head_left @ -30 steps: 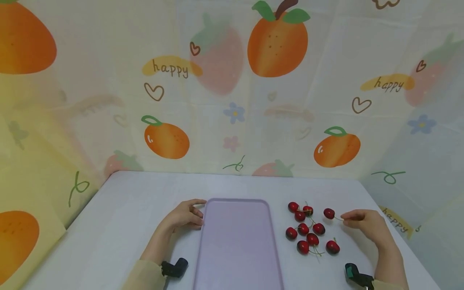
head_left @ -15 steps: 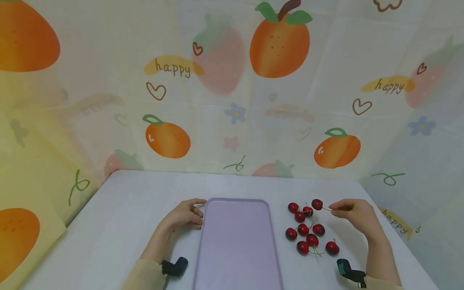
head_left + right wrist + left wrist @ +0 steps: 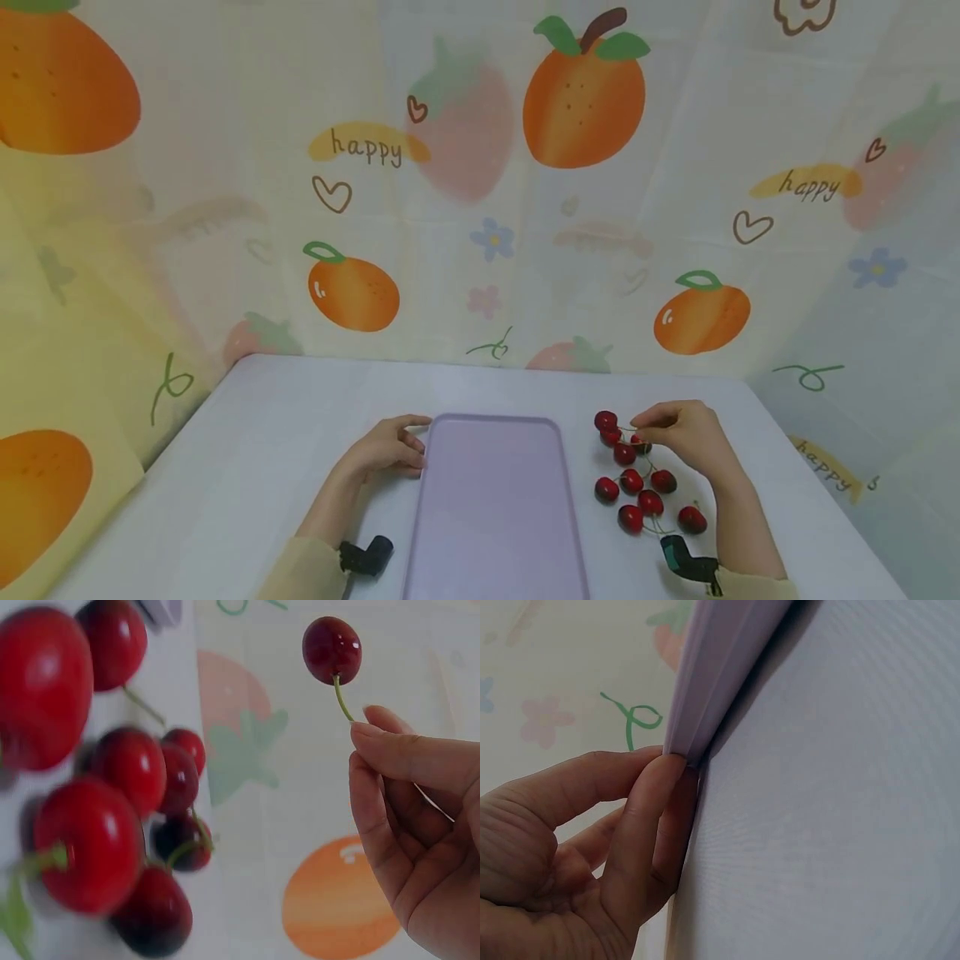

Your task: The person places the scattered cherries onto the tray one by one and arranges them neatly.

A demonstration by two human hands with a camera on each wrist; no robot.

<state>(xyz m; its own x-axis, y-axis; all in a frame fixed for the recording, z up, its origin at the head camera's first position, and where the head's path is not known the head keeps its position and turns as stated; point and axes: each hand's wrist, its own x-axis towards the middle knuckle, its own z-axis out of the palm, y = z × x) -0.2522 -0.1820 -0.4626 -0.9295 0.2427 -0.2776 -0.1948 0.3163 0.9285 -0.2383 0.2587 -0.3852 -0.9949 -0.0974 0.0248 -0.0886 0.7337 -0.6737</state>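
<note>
A dark red cherry (image 3: 331, 650) hangs in the air by its green stem, which my right hand (image 3: 420, 810) pinches between thumb and forefinger. In the head view this cherry (image 3: 606, 421) shows over the far end of a loose group of cherries (image 3: 650, 502) on the table, right of the tray. A flat lilac tray (image 3: 491, 500) lies lengthwise in the middle. At its far left corner my left hand (image 3: 384, 446) holds the edge. The left wrist view has the fingertips of this hand (image 3: 592, 847) at the tray's rim (image 3: 712, 675).
The table (image 3: 262, 467) has a white cover. A fruit-print cloth (image 3: 450, 292) stands behind it and at both sides. Each wrist carries a small black camera, the left camera (image 3: 367, 556) beside the tray and the right camera (image 3: 686, 558) near the closest cherries.
My right hand has moved left and a little away from me, carrying the cherry by its stem over the other cherries. The left hand stays at the tray corner. The head view shifts slightly.
</note>
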